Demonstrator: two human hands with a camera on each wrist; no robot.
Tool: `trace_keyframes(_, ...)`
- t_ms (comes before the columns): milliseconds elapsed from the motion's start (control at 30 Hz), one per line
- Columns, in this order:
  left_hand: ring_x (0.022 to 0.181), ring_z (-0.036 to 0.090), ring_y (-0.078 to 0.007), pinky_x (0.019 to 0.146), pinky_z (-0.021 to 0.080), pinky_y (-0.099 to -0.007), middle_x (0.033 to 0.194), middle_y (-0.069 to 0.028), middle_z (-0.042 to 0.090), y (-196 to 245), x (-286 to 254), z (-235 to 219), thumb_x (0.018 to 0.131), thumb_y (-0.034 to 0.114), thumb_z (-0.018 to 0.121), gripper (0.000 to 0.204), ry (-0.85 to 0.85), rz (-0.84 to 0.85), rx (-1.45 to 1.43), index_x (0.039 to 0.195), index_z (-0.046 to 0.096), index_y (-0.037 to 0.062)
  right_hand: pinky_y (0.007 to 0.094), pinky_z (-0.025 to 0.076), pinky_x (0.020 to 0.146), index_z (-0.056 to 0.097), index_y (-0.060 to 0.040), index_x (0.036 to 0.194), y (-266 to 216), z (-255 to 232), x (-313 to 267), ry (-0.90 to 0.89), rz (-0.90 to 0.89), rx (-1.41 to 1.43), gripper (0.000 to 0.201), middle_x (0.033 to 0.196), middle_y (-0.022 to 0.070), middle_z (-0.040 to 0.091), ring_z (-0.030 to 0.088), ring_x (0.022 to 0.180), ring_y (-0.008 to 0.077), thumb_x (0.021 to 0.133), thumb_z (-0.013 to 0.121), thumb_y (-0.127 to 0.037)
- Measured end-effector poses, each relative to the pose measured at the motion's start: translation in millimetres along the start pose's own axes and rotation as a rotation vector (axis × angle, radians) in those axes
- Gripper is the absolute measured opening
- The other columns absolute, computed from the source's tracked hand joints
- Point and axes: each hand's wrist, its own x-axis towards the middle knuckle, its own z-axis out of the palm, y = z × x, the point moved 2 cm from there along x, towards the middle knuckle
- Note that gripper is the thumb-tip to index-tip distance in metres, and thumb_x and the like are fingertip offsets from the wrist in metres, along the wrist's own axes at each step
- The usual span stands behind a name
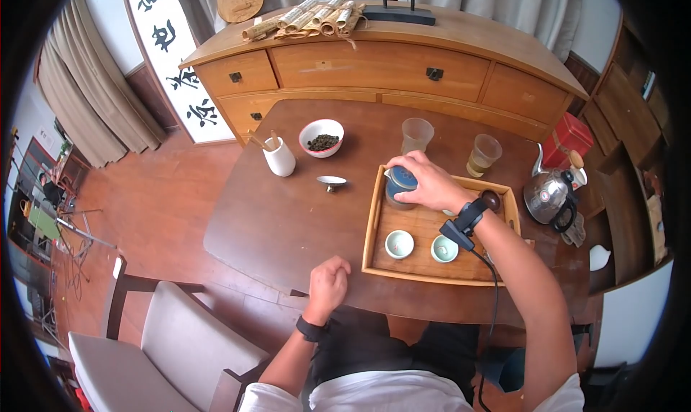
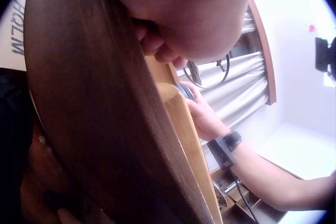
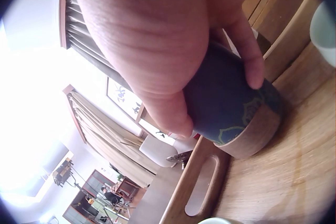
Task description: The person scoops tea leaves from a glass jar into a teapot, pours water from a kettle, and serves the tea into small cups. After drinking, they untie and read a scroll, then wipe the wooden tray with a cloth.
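My right hand grips a small dark blue teapot from above, fingers and thumb around its sides. Patterned outlines and a bare brown band run round the pot's foot, which sits at the left end of the wooden tray. Two pale green cups, a left cup and a right cup, stand in the tray's front part; my right forearm crosses over its right side. My left hand rests at the table's front edge, left of the tray, fingers loosely curled and holding nothing.
A white tool holder, a bowl of dark tea leaves and a small metal strainer stand on the left. Two glass vessels, one glass and another, are behind the tray. A steel kettle and red tin stand right.
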Motion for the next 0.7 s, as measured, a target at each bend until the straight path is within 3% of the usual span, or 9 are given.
trace_keyframes(333, 0.066, 0.062, -0.0356, 0.063, 0.049, -0.0406, 0.068, -0.0170, 0.060, 0, 0, 0, 0.079, -0.003, 0.048, 0.016, -0.010, -0.018, 0.007, 0.076, 0.062, 0.0033, 0.0437, 0.049, 0.094, 0.051, -0.0195, 0.130, 1, 2, -1, 0.035, 0.032, -0.031, 0.062, 0.124, 0.0147, 0.051, 0.058, 0.111, 0.0374, 0.076, 0.079, -0.027)
trace_keyframes(500, 0.065, 0.062, -0.0363, 0.062, 0.049, -0.0406, 0.067, -0.0186, 0.059, 1, 2, -1, 0.080, -0.002, 0.048, 0.016, -0.010, -0.057, 0.012, 0.077, 0.063, 0.0025, 0.0445, 0.049, 0.096, 0.043, -0.0198, 0.142, 1, 1, -2, 0.042, 0.011, -0.063, 0.079, 0.133, 0.0172, 0.048, 0.057, 0.115, 0.0396, 0.073, 0.081, -0.029)
trace_keyframes(633, 0.063, 0.062, -0.0354, 0.060, 0.048, -0.0397, 0.066, -0.0196, 0.058, -1, -1, 0, 0.081, -0.001, 0.048, 0.016, -0.007, -0.045, 0.009, 0.076, 0.063, 0.0018, 0.0439, 0.047, 0.102, 0.033, -0.0159, 0.150, -10, -10, -6, 0.008, 0.041, -0.138, 0.095, 0.152, 0.0232, 0.030, 0.051, 0.125, 0.0409, 0.072, 0.083, -0.034)
trace_keyframes(700, 0.062, 0.061, -0.0344, 0.060, 0.048, -0.0391, 0.066, -0.0197, 0.058, -7, -1, 1, 0.081, -0.001, 0.048, 0.016, -0.003, -0.038, 0.001, 0.076, 0.063, 0.0017, 0.0433, 0.047, 0.099, 0.039, -0.0115, 0.145, -16, -25, -14, 0.109, -0.041, -0.132, 0.086, 0.145, 0.0228, 0.039, 0.054, 0.121, 0.0402, 0.074, 0.082, -0.034)
